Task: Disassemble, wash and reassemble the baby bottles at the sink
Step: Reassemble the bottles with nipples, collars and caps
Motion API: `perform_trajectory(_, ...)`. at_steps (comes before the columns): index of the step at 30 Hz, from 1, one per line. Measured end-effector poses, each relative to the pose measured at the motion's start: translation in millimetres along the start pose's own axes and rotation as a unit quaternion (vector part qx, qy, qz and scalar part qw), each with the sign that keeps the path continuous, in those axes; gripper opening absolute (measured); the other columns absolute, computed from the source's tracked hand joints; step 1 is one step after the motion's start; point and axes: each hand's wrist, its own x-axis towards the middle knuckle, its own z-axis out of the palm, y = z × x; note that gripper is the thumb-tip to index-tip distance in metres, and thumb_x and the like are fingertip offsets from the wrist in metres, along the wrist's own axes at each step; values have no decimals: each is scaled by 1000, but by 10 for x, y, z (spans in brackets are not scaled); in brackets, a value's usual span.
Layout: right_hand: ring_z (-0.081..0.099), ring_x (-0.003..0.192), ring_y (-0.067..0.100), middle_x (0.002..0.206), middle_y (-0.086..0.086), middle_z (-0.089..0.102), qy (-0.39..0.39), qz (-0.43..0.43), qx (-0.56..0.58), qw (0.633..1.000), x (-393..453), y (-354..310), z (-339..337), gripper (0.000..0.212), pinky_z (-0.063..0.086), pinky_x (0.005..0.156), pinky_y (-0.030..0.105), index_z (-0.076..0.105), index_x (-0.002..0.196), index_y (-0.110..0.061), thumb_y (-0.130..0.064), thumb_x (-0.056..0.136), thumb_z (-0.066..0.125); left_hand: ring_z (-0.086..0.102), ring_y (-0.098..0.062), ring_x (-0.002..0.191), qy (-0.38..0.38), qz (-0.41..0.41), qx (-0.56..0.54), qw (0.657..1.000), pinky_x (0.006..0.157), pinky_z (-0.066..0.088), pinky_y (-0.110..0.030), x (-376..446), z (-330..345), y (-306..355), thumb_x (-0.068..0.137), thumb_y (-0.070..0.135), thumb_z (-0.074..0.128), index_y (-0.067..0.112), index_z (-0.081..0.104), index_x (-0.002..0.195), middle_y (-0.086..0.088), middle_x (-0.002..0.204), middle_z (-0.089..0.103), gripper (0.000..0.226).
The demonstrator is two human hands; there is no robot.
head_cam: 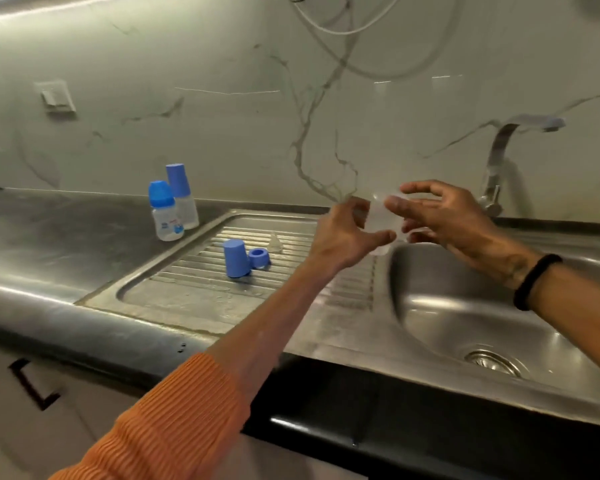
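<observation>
Gripping a clear plastic bottle body (378, 220) with left hand (343, 237), right hand (440, 213) fingers at its rim, above steel sink (465, 317), blue cap (237, 258) on drainboard (187, 289)

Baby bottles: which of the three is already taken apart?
The clear bare bottle body, gripped by both hands over the sink edge; the two blue-capped bottles on the counter remain assembled.

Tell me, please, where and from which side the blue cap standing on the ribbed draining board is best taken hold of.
Probably from above, closing the grip round the upper side wall of the blue cap. It stands mouth down with its closed narrower end up, so the top is free. The blue screw ring sits close on its right, so fingers are better placed front and back than left and right.
</observation>
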Motion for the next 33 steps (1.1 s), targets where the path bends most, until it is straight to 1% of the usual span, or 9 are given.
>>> perform_trajectory(5,70,81,18,107,5,78,-78,17,127,989,298,-180,790,56,59,71,32,74,113,-17,-61,79,83,72,-11,96,122,-7,-18,992,88,60,-35,-85,-601,-358,72,41,91,18,65,121,2,107,76,60)
perform_trajectory(7,69,77,20,102,6,79,-70,55,170,981,421,-197,1092,43,58,65,31,71,112,-11,-49,92,74,73,-11,94,189,-31,-63,979,85,61,-27,-61,-792,-456,75,40,90,16,63,127,1,109,76,63)
perform_trajectory(10,70,76,18,103,10,77,-102,21,-21,994,538,-83,1479,24,56,55,23,70,116,-10,-17,93,75,66,-4,85,285,-58,-107,951,67,50,-3,-12,-1025,-528,83,41,84,13,56,136,-1,112,71,67)
perform_trajectory(14,69,93,8,117,-1,69,-242,-74,-260,932,598,100,1923,44,58,68,23,71,125,-26,-28,83,85,69,-18,105,346,-61,-96,931,81,57,-20,-1,-1174,-630,86,38,82,11,53,139,-9,123,70,66)
perform_trajectory(18,64,102,6,114,-9,69,-233,-122,-324,909,594,214,2132,32,51,75,24,77,109,-36,-40,78,86,67,-20,113,360,-58,-86,927,90,58,-24,8,-1202,-670,86,38,81,12,49,143,-9,130,66,71)
perform_trajectory(22,64,81,3,89,-14,69,-206,-117,-322,917,571,229,2005,25,45,56,20,75,80,-26,-48,76,88,66,-17,109,336,-42,-98,936,88,59,-26,0,-1157,-664,83,37,84,13,49,140,-6,128,66,70)
perform_trajectory(26,68,84,5,83,-12,74,-183,-93,-337,919,472,59,1428,29,55,70,30,76,78,-24,-51,77,87,70,-13,99,295,-32,-117,948,84,58,-24,-17,-1046,-616,80,38,86,16,48,136,-2,112,69,72)
perform_trajectory(30,77,83,15,87,-1,79,-170,-49,-217,960,223,-79,404,29,64,71,30,78,91,-16,-39,78,90,73,-23,99,130,-67,-209,967,90,61,-46,-56,-686,-475,79,34,89,23,41,140,-12,110,71,78)
perform_trajectory(33,78,92,26,100,15,78,-139,-1,-44,989,95,-44,-356,47,63,76,33,74,108,-5,-28,73,95,74,-32,104,-6,-108,-350,931,92,61,-50,-50,-372,-233,83,21,86,16,44,141,-20,123,68,72)
